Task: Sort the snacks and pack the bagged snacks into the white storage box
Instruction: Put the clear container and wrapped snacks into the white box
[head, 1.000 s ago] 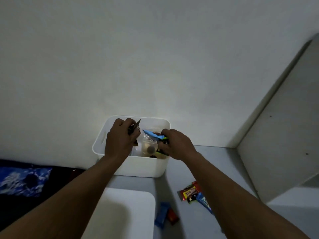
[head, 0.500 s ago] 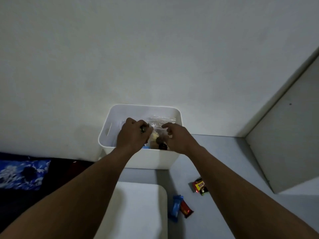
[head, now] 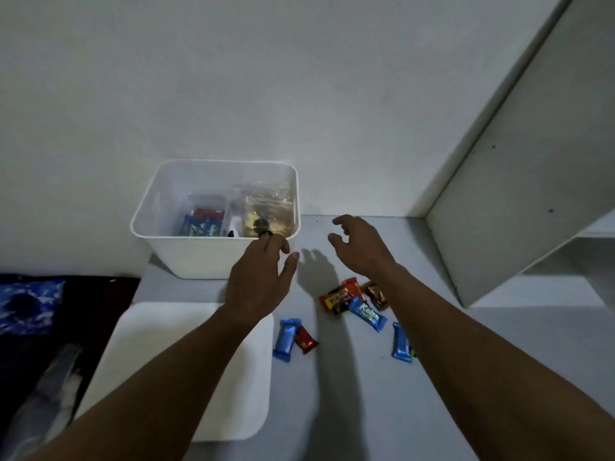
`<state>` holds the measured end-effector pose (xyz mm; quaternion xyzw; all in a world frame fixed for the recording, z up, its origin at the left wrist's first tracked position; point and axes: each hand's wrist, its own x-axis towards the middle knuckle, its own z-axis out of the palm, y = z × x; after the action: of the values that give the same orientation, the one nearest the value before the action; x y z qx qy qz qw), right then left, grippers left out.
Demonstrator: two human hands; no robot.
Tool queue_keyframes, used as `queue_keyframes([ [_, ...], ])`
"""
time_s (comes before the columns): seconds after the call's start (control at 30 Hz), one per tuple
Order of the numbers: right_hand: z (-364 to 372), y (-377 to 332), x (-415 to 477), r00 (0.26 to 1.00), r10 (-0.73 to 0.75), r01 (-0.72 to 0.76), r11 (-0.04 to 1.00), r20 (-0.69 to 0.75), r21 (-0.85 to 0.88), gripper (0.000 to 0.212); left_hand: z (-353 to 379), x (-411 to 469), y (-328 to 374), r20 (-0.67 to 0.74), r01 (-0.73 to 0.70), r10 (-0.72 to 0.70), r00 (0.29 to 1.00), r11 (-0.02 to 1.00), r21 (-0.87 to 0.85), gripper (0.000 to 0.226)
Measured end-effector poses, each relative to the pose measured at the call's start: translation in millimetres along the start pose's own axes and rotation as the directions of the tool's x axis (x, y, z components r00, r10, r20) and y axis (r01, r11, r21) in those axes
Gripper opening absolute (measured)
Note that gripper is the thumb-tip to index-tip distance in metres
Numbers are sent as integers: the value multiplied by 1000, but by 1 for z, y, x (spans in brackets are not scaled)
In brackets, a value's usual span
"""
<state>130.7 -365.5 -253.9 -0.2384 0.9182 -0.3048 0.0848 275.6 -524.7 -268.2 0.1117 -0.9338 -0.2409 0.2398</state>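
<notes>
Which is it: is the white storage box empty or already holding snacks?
Holding snacks. The white storage box is open-topped, and inside lie blue and red packets beside a clear bag of snacks.

Grey counter, one surface.
- White storage box is standing at the back, by the wall.
- Flat white panel with rounded corners is lying in front of the box, at the left edge.
- Blue bar and red bar are lying side by side, touching, just right of the panel.
- Cluster of wrapped snacks is lying farther right.
- Second blue bar is lying near the cluster.
</notes>
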Motion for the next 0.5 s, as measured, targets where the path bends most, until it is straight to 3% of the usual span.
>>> queue_keyframes([
  [0.13, 3, 63, -31, 991, 117, -115, 993, 58, -32, 52, 53, -37, 20, 172, 28, -30, 985, 999, 19, 30],
  [0.27, 20, 124, -59, 940, 290, -260, 950, 177, -174, 81, 115, -83, 11, 299, -17, -35, 954, 985, 171, 60],
  [0.4, 42, 157, -73, 914, 301, -246, 945, 271, -216, 112, 160, -107, 15, 389, 107, -240, 890, 937, 332, 77],
  [0.5, 62, 178, -81, 935, 218, -146, 956, 282, -253, 117, 181, -113, 17, 340, 145, -250, 906, 941, 306, 82],
])
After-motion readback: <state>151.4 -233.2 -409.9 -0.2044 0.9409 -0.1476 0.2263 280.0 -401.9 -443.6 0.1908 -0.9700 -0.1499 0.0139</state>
